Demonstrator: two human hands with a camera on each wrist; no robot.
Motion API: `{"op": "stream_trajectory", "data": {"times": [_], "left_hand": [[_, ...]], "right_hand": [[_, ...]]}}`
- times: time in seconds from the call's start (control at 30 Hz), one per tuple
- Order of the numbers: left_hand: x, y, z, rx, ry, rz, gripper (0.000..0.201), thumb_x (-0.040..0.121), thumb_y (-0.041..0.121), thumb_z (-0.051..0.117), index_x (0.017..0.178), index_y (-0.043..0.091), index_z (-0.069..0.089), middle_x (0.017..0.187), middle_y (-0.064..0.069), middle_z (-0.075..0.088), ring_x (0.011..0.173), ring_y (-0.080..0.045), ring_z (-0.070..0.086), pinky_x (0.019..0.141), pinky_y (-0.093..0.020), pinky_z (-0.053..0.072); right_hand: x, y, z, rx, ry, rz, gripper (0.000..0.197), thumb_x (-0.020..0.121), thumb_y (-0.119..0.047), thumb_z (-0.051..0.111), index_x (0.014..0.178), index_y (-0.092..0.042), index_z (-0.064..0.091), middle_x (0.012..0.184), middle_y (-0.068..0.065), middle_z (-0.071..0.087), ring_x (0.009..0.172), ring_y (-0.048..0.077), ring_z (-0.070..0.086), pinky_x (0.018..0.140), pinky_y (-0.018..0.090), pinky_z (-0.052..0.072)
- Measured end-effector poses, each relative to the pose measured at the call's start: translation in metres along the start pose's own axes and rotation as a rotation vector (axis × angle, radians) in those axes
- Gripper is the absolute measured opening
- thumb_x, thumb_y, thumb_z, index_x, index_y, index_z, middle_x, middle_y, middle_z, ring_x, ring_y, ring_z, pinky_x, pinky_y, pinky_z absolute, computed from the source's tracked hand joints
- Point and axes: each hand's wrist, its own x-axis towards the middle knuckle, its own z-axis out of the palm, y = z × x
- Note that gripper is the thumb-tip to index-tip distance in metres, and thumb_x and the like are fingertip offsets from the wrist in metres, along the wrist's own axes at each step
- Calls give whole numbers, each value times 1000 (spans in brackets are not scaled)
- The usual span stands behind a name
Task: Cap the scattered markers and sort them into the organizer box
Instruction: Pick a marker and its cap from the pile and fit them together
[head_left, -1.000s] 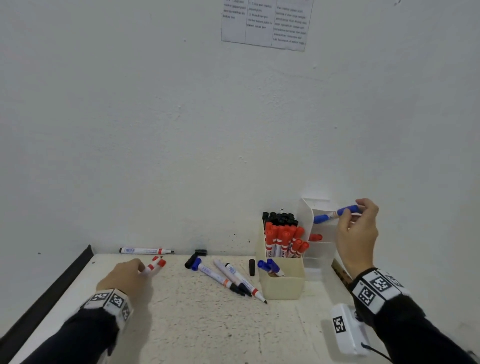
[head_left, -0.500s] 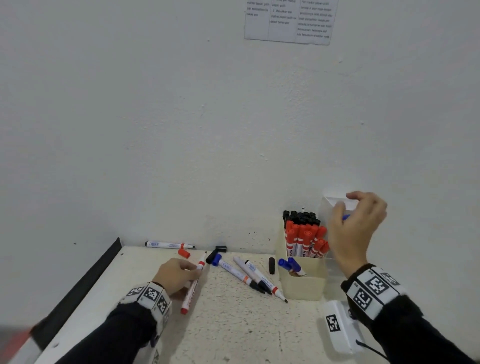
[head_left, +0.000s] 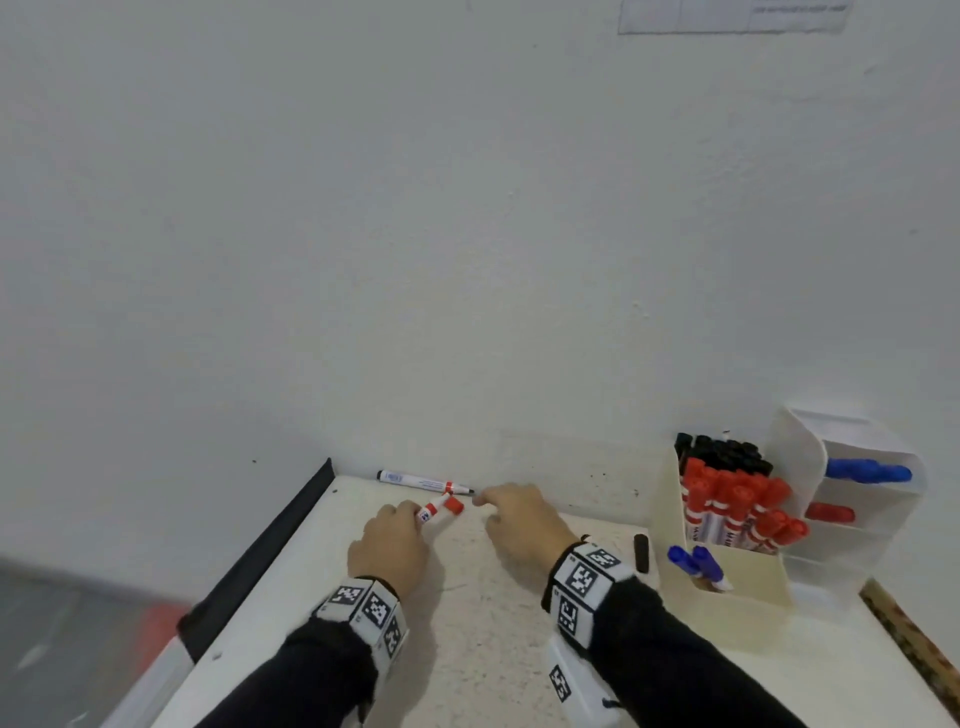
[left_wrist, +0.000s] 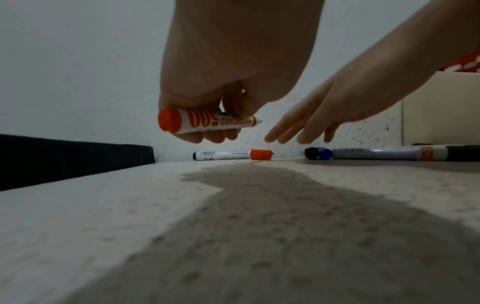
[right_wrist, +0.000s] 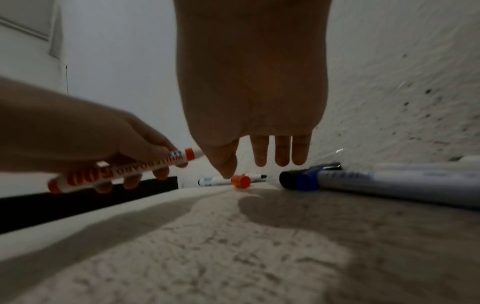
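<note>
My left hand grips an uncapped red marker just above the table, its bare nib end pointing toward the wall. A loose red cap lies on the table right by that end. My right hand reaches over with straight fingers and holds nothing. In the right wrist view its thumb tip hovers beside the red cap; whether they touch is unclear. The organizer box at the right holds black, red and blue markers.
An uncapped marker lies along the wall behind the cap. Several markers lie under my right hand. A black cap lies near the organizer. A black strip edges the table's left side.
My right hand left the blue marker in the organizer's white section and came down left to the red cap. My left hand picked up the red marker and turned it toward the cap.
</note>
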Motion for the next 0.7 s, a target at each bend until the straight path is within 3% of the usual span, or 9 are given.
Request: {"op": "stream_trajectory", "data": {"times": [0.1,0.17,0.27,0.37,0.5,0.6,0.67,0.7], "left_hand": [[0,-1,-2,41,24,-54,29,96,20,33,120,22,50,116,-3,54,108,-22,54,88,-37,43],[0,-1,-3,25,17,-98,29,95,19,33,119,22,49,116,-3,53,107,-23,54,89,-38,43],[0,-2,-4,11,1,-130,30,95,18,33,120,21,48,117,-3,52,109,-23,53,90,-38,41],[0,-4,-1,34,5,-117,29,96,21,31,120,20,48,117,-4,52,109,-24,53,91,-38,40],[0,-2,4,23,-20,-79,33,97,35,29,113,18,53,112,-5,52,105,-25,54,91,-37,42],[-3,2,8,6,-58,46,33,98,39,32,118,20,50,112,-3,52,103,-22,55,86,-35,46],[-5,4,7,-105,-63,108,29,98,36,37,123,23,45,109,0,58,94,-17,58,80,-31,48],[-6,4,7,-156,-70,137,26,98,34,41,121,23,45,102,3,60,87,-14,59,74,-27,49]], "right_hand": [[20,-1,24,-199,-170,-70,54,92,-12,35,141,-34,31,149,1,26,128,33,28,107,44,27],[32,-1,33,-295,-203,-82,52,93,-18,35,142,-34,27,152,1,19,129,36,25,107,45,24],[45,-4,42,-372,-176,-80,42,94,-21,36,136,-29,41,148,-1,31,125,32,29,103,44,24],[51,-9,45,-351,18,-51,29,95,-19,38,114,-20,60,124,2,54,113,28,40,93,41,30],[49,-4,33,-100,231,36,15,95,-14,43,103,-9,55,101,10,62,83,23,53,71,32,42],[38,6,22,222,328,37,22,98,-21,39,116,-15,49,78,4,59,65,16,52,58,26,44],[28,11,16,399,322,22,30,98,-20,39,127,-20,48,80,-1,58,68,13,55,57,17,40],[22,15,15,463,333,26,28,97,-19,42,124,-19,50,89,-2,58,76,12,57,62,14,39]]}}
